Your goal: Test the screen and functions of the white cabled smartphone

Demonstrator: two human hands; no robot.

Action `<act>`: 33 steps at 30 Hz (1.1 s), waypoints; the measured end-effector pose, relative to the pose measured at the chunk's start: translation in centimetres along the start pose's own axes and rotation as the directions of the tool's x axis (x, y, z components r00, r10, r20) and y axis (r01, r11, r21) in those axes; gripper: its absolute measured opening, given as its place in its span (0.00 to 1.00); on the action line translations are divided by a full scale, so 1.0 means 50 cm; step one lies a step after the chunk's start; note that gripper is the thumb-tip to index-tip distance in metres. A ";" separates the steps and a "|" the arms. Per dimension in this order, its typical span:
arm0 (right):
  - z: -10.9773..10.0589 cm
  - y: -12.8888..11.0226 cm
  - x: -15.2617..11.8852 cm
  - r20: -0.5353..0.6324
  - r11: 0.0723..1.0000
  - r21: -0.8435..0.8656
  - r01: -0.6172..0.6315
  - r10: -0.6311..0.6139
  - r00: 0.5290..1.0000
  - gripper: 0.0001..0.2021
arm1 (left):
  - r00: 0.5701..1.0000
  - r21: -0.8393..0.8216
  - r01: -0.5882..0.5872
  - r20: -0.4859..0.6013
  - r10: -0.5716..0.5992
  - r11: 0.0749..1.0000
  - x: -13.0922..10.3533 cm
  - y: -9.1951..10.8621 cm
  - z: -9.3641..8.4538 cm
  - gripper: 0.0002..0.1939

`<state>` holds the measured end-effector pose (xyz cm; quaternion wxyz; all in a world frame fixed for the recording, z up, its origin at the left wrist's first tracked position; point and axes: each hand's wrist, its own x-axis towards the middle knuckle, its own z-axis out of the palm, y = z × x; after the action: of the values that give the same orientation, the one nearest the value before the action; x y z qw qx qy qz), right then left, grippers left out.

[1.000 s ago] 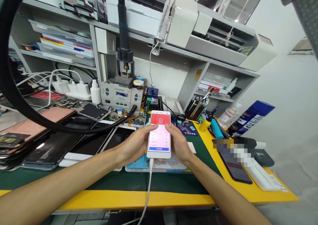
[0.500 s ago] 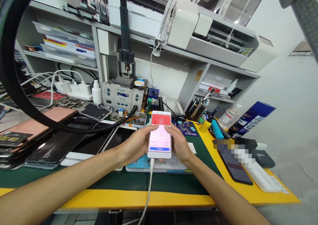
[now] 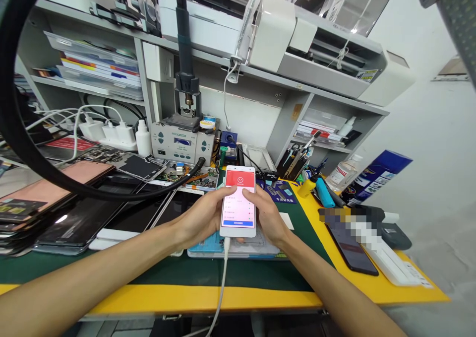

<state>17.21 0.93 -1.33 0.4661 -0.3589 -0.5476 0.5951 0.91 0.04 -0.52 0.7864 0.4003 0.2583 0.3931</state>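
Between both hands I hold a white smartphone (image 3: 239, 208) upright, its lit screen facing me. A red banner with a round face icon tops the screen; below are pale list rows and a blue button. My left hand (image 3: 206, 215) grips the left edge, with its thumb over the screen. On the right edge, my right hand (image 3: 270, 218) is closed too, its thumb also lying over the screen. Most of the other fingers are hidden behind the phone. A white cable (image 3: 224, 272) is plugged into its bottom and hangs past the table's front edge.
Several phones and phone parts (image 3: 74, 218) are piled at the left. A hot air station (image 3: 182, 141) stands behind, its black hose (image 3: 111, 193) looping across the left. At the right lie a dark phone (image 3: 351, 247), a yellow bottle (image 3: 307, 187) and a blue can (image 3: 375, 175).
My right thumb has shifted slightly left over the screen. The whole view has moved a little; both hands still hold the phone in the same place.
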 end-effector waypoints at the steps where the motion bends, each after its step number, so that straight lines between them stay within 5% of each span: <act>1: 0.000 0.000 0.000 -0.001 1.000 -0.002 0.001 -0.001 1.000 0.16 | 1.000 0.001 -0.001 0.003 0.001 1.000 0.001 -0.001 -0.001 0.20; 33: -0.004 0.003 -0.001 -0.010 0.998 -0.068 0.007 -0.008 1.000 0.19 | 1.000 0.022 -0.009 -0.007 0.009 1.000 -0.002 0.001 0.005 0.21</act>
<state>17.37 0.95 -1.53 0.4585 -0.3756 -0.5664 0.5726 1.00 -0.12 -0.33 0.7792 0.4085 0.2637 0.3955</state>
